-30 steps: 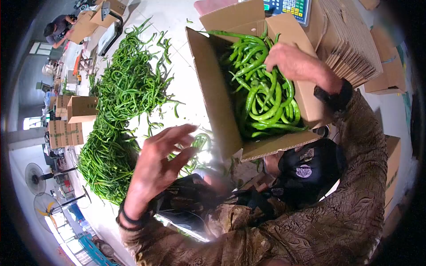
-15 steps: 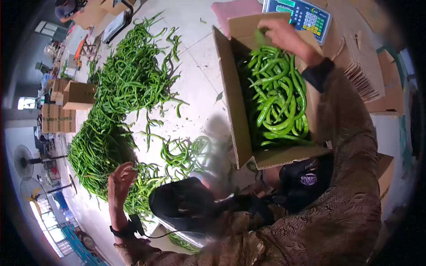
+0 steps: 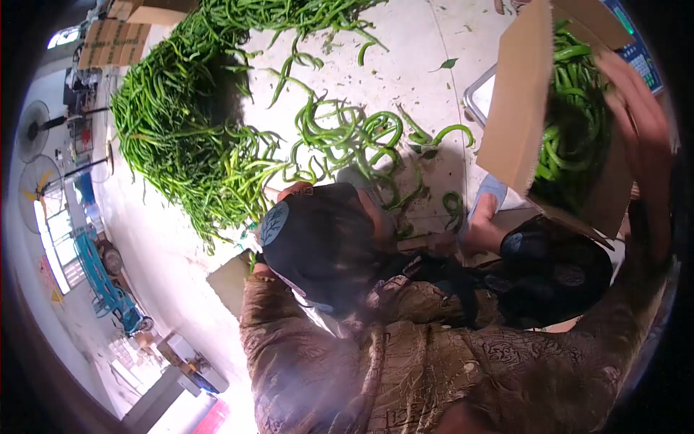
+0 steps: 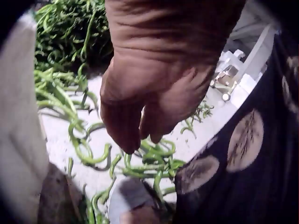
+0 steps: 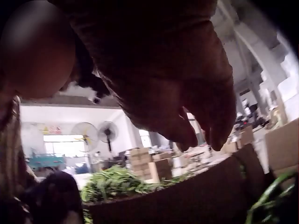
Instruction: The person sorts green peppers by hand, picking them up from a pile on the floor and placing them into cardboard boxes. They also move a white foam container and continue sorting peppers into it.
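Note:
My right hand [image 3: 640, 108] is over the right side of an open cardboard box [image 3: 515, 94], its fingers stretched out. Inside that box lie long green peppers [image 3: 571, 79]. In the right wrist view the right hand's fingers hang above the box wall [image 5: 182, 198], with nothing seen between them. My left hand [image 4: 152, 88] reaches down with loosely bent fingers over loose green peppers [image 4: 149, 163] on the floor. No pepper shows in its grasp. From the head, a dark-clad knee [image 3: 318, 224] hides most of that hand.
A large heap of green peppers [image 3: 166, 108] lies on the pale floor at the left. Scattered peppers [image 3: 347, 134] curve towards a slippered foot [image 3: 486, 217]. A scale with a keypad [image 3: 640, 54] stands behind the box. Fans [image 3: 32, 130] stand at the far left.
The view has swung down and left, so the box now appears further right. My right hand has drawn back from the box's far end. The left hand has dropped behind the knee.

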A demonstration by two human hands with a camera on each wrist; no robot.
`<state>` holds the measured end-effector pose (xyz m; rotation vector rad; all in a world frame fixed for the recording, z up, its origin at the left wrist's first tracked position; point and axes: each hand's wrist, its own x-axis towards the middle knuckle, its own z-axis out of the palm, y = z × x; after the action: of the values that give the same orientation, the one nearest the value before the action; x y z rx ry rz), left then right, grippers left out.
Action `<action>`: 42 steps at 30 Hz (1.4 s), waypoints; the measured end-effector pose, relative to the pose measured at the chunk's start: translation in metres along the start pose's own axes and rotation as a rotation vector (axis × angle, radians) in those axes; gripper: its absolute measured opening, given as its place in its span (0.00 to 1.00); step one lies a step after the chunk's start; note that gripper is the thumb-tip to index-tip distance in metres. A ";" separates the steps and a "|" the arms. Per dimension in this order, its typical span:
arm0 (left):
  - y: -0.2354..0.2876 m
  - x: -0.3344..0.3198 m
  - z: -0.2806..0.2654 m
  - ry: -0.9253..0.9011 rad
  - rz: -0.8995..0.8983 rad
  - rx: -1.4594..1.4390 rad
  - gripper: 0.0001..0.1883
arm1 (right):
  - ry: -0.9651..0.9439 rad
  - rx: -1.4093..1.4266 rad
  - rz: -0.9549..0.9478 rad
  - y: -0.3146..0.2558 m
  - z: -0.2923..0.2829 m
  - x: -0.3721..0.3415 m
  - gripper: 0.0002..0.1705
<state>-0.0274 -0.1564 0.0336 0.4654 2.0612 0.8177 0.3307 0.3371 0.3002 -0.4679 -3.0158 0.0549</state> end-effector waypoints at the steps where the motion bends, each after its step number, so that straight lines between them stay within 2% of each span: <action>1: -0.022 0.007 0.011 0.016 0.053 0.144 0.15 | -0.131 0.489 0.095 -0.035 -0.010 0.001 0.22; 2: -0.036 0.013 0.023 0.028 0.108 0.289 0.15 | -0.151 0.488 0.093 -0.077 -0.016 -0.004 0.22; 3: -0.049 0.019 0.035 0.036 0.166 0.436 0.14 | -0.137 0.367 -0.048 -0.121 -0.015 -0.013 0.26; 4: -0.041 0.021 0.052 0.161 0.141 0.314 0.13 | -0.124 0.247 -0.185 -0.148 -0.013 -0.021 0.33; 5: -0.023 0.025 0.067 0.287 0.115 0.190 0.12 | -0.328 0.593 -0.159 -0.158 -0.012 -0.024 0.24; 6: -0.010 0.036 0.070 0.322 0.279 0.306 0.11 | -0.345 0.589 -0.156 -0.168 0.000 -0.024 0.24; 8: 0.010 0.060 0.085 0.416 0.444 0.372 0.12 | -0.583 0.740 -0.097 -0.194 0.042 -0.029 0.16; 9: 0.028 0.066 0.089 0.419 0.546 0.439 0.13 | -0.621 0.698 -0.069 -0.201 0.065 -0.027 0.16; 10: 0.033 0.079 0.097 0.437 0.536 0.531 0.16 | -0.657 0.656 -0.045 -0.202 0.096 -0.021 0.17; 11: 0.032 0.094 0.102 0.456 0.640 0.546 0.16 | -0.592 0.579 -0.225 -0.192 0.143 -0.019 0.19; 12: 0.030 0.107 0.110 0.437 0.606 0.625 0.16 | -0.584 0.638 -0.047 -0.188 0.173 -0.014 0.21; 14: 0.024 0.126 0.117 0.428 0.556 0.706 0.16 | -0.333 0.365 -0.086 -0.174 0.242 -0.001 0.25; 16: 0.017 0.140 0.118 0.386 0.480 0.713 0.15 | -0.340 0.407 0.048 -0.174 0.273 0.015 0.29; 17: 0.023 0.136 0.118 0.394 0.467 0.712 0.15 | -0.344 0.410 0.034 -0.172 0.296 0.019 0.29; 19: 0.050 0.109 0.112 0.332 0.685 0.150 0.13 | -0.317 0.106 0.245 -0.169 0.351 0.017 0.32; 20: 0.059 0.098 0.112 0.334 0.696 -0.051 0.14 | -0.219 0.113 0.227 -0.163 0.372 0.012 0.30; 21: 0.067 0.087 0.107 0.324 0.587 -0.178 0.15 | -0.218 0.121 0.221 -0.161 0.381 0.014 0.30; 23: 0.054 0.093 0.089 0.501 0.535 -0.120 0.14 | -0.389 0.000 0.306 -0.158 0.395 0.010 0.24; 24: 0.046 0.103 0.078 0.504 0.399 -0.294 0.15 | -0.268 0.023 0.239 -0.151 0.407 0.004 0.21; 25: 0.031 0.118 0.064 0.563 0.246 -0.212 0.16 | -0.266 0.018 0.238 -0.150 0.406 0.006 0.21; 26: 0.019 0.129 0.053 0.722 0.313 0.060 0.18 | -0.299 0.034 0.185 -0.152 0.402 0.010 0.21; 27: 0.003 0.145 0.045 0.793 0.271 0.198 0.27 | -0.334 0.053 0.133 -0.154 0.399 0.011 0.20; 29: 0.001 0.157 0.035 0.735 0.056 0.306 0.29 | -0.268 0.065 0.084 -0.153 0.405 0.006 0.19; 30: -0.008 0.167 0.034 0.730 0.056 0.306 0.29 | -0.198 0.075 0.035 -0.153 0.405 0.004 0.17; 32: -0.012 0.184 0.038 0.595 -0.066 0.494 0.30 | -0.247 0.062 0.069 -0.155 0.404 0.006 0.17; 33: -0.010 0.189 0.042 0.582 -0.061 0.491 0.30 | -0.299 0.053 0.101 -0.156 0.402 0.004 0.17; 35: -0.006 0.198 0.046 0.530 -0.185 0.368 0.27 | -0.271 0.100 0.158 -0.157 0.401 0.002 0.16; 37: -0.004 0.206 0.038 0.507 -0.152 0.197 0.20 | -0.239 0.148 0.208 -0.159 0.399 0.001 0.15; 39: -0.012 0.212 0.027 0.437 0.060 -0.414 0.16 | -0.279 0.429 0.434 -0.165 0.382 0.004 0.11; 40: -0.008 0.205 0.021 0.365 0.080 -0.636 0.14 | -0.240 0.507 0.567 -0.168 0.385 0.001 0.10; 41: 0.019 0.186 0.010 0.292 0.099 -0.856 0.12 | -0.243 0.506 0.574 -0.168 0.385 0.001 0.10; 42: 0.023 0.179 0.002 0.241 0.148 -0.889 0.11 | -0.141 0.615 0.673 -0.170 0.385 0.001 0.10</action>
<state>-0.1270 -0.0352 -0.0545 0.0133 1.6455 1.8138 0.2431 0.1674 -0.0750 -1.3821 -2.5927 1.0408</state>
